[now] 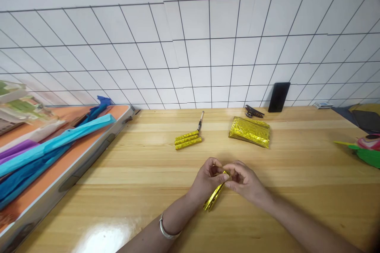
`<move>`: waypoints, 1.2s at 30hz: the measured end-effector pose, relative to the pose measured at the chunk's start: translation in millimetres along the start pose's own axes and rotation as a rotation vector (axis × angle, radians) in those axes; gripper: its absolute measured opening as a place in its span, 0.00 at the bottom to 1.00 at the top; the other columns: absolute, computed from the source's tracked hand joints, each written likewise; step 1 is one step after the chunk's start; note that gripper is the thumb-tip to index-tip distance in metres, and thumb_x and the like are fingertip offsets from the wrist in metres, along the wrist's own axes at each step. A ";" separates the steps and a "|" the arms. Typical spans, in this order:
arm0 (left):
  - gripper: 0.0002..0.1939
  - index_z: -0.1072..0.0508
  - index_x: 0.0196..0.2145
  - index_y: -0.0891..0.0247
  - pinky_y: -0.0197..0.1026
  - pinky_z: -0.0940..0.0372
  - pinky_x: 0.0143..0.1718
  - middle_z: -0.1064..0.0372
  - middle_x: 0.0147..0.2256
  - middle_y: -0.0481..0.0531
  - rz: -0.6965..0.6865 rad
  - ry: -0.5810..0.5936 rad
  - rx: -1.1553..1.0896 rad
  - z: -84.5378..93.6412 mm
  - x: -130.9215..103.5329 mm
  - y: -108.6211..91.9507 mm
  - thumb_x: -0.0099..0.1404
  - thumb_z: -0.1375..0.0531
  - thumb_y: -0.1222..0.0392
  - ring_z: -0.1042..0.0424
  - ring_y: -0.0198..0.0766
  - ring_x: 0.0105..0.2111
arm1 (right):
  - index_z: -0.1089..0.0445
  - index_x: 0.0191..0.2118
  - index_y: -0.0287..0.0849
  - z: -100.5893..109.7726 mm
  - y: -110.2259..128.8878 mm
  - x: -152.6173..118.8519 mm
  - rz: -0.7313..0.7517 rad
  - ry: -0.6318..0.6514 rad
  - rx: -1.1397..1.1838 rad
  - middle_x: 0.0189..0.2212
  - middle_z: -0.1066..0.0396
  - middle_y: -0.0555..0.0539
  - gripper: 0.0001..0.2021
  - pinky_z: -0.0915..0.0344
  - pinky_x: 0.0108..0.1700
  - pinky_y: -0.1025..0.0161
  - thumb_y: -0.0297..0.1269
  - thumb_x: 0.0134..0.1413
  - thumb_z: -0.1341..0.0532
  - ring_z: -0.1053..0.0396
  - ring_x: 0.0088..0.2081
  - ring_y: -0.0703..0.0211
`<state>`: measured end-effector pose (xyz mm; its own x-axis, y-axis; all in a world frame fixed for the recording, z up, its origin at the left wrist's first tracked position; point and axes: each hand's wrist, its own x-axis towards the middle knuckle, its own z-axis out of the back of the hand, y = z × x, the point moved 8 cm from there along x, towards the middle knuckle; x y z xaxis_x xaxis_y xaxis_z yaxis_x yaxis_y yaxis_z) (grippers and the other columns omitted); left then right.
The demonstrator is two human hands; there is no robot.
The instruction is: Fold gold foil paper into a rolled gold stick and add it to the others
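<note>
Between my hands is a narrow folded strip of shiny gold foil paper (214, 197), slanting down to the left above the table. My left hand (208, 180) pinches its upper end, the thumb lying on top. The fingers of my right hand (244, 180) are closed at that same end, thumb and forefinger pressed on its tip. Beyond them on the table lie several gold foil rolls (187, 140) side by side. A flat stack of gold foil sheets (249, 131) rests farther right.
A pen (201, 120) touches the rolls' far end. Behind the foil stack are a black hair clip (254, 112) and a dark phone (279, 97) against the tiled wall. An orange tray (80, 111) with coloured paper stands left; a green item (368, 156) lies right.
</note>
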<state>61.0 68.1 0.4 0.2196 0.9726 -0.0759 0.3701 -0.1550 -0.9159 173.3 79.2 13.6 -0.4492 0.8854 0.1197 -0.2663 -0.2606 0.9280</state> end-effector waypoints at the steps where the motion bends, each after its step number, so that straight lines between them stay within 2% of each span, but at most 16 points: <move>1: 0.19 0.38 0.34 0.63 0.32 0.44 0.28 0.38 0.27 0.44 0.010 0.004 -0.007 -0.8 -0.2 0.7 0.51 0.31 0.59 0.37 0.30 0.28 | 0.32 0.42 0.46 -0.4 1.5 -0.1 0.007 0.012 -0.001 0.29 0.41 0.53 0.14 0.41 0.30 0.66 0.32 0.46 0.36 0.41 0.29 0.64; 7: 0.20 0.37 0.36 0.63 0.34 0.42 0.30 0.35 0.30 0.47 0.031 0.099 0.002 -5.2 -1.0 -3.7 0.52 0.32 0.56 0.34 0.32 0.30 | 0.34 0.34 0.43 -1.7 -0.1 -2.1 -0.035 0.036 0.096 0.29 0.41 0.53 0.09 0.43 0.29 0.67 0.34 0.45 0.35 0.42 0.28 0.65; 11: 0.15 0.34 0.36 0.64 0.35 0.42 0.32 0.34 0.31 0.48 0.055 0.125 0.079 4.8 0.6 -13.0 0.59 0.37 0.52 0.35 0.32 0.30 | 0.39 0.31 0.43 -2.0 -8.6 -1.6 -0.114 0.062 0.263 0.24 0.43 0.56 0.10 0.47 0.26 0.68 0.36 0.47 0.36 0.46 0.25 0.67; 14: 0.14 0.32 0.37 0.63 0.37 0.42 0.37 0.33 0.35 0.49 -0.006 -0.018 0.149 24.1 5.7 -23.7 0.61 0.40 0.50 0.34 0.35 0.34 | 0.41 0.31 0.43 7.4 -15.6 1.2 -0.126 -0.011 0.333 0.23 0.45 0.57 0.11 0.49 0.25 0.69 0.38 0.49 0.36 0.48 0.24 0.68; 16: 0.15 0.31 0.40 0.62 0.39 0.43 0.43 0.33 0.40 0.51 -0.075 -0.158 0.156 36.9 8.1 -29.1 0.60 0.39 0.51 0.36 0.39 0.42 | 0.40 0.31 0.43 15.8 -19.9 3.0 -0.113 -0.089 0.358 0.23 0.45 0.57 0.11 0.49 0.25 0.69 0.38 0.49 0.36 0.47 0.24 0.68; 18: 0.19 0.32 0.43 0.60 0.42 0.45 0.50 0.35 0.45 0.52 -0.118 -0.237 0.088 42.3 9.3 -28.4 0.56 0.36 0.52 0.39 0.42 0.49 | 0.40 0.32 0.43 21.7 -23.7 3.8 -0.110 -0.155 0.396 0.23 0.44 0.57 0.11 0.48 0.25 0.69 0.39 0.49 0.35 0.46 0.24 0.68; 21: 0.25 0.33 0.46 0.59 0.45 0.47 0.54 0.39 0.52 0.55 -0.120 -0.213 -0.064 35.6 9.3 -20.1 0.52 0.32 0.56 0.41 0.45 0.54 | 0.40 0.33 0.44 24.9 -25.9 3.0 -0.119 -0.220 0.480 0.23 0.41 0.56 0.12 0.45 0.27 0.68 0.39 0.50 0.35 0.43 0.24 0.68; 25: 0.28 0.34 0.49 0.59 0.46 0.44 0.53 0.40 0.54 0.56 -0.054 -0.089 -0.168 18.0 4.8 -10.1 0.51 0.31 0.63 0.39 0.44 0.52 | 0.40 0.36 0.44 22.9 -23.5 0.1 -0.139 -0.232 0.576 0.25 0.38 0.55 0.12 0.41 0.30 0.67 0.39 0.50 0.36 0.40 0.25 0.66; 28: 0.26 0.34 0.48 0.59 0.45 0.42 0.51 0.36 0.51 0.56 -0.026 -0.079 -0.233 15.8 2.6 -8.0 0.52 0.32 0.65 0.34 0.40 0.47 | 0.40 0.35 0.44 19.0 -22.0 0.2 -0.157 -0.177 0.534 0.25 0.39 0.55 0.12 0.41 0.29 0.67 0.41 0.50 0.36 0.41 0.26 0.65; 31: 0.23 0.35 0.47 0.60 0.45 0.41 0.51 0.33 0.48 0.55 -0.061 -0.107 -0.315 19.7 3.4 -12.3 0.54 0.33 0.65 0.33 0.38 0.45 | 0.41 0.33 0.44 11.7 -21.6 2.4 -0.154 -0.080 0.416 0.24 0.41 0.55 0.12 0.44 0.28 0.67 0.42 0.51 0.37 0.43 0.26 0.66; 36: 0.17 0.34 0.43 0.62 0.40 0.39 0.48 0.32 0.45 0.54 -0.096 -0.087 -0.334 18.3 3.5 -19.5 0.56 0.35 0.65 0.32 0.36 0.44 | 0.41 0.29 0.44 0.3 -21.1 0.6 -0.126 0.002 0.090 0.23 0.46 0.56 0.12 0.47 0.26 0.68 0.42 0.48 0.37 0.48 0.24 0.66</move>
<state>38.0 77.7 10.8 0.0970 0.9944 -0.0420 0.6633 -0.0961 -0.7422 179.0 85.4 -5.8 -0.4189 0.9080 -0.0002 -0.2431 -0.1119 0.9635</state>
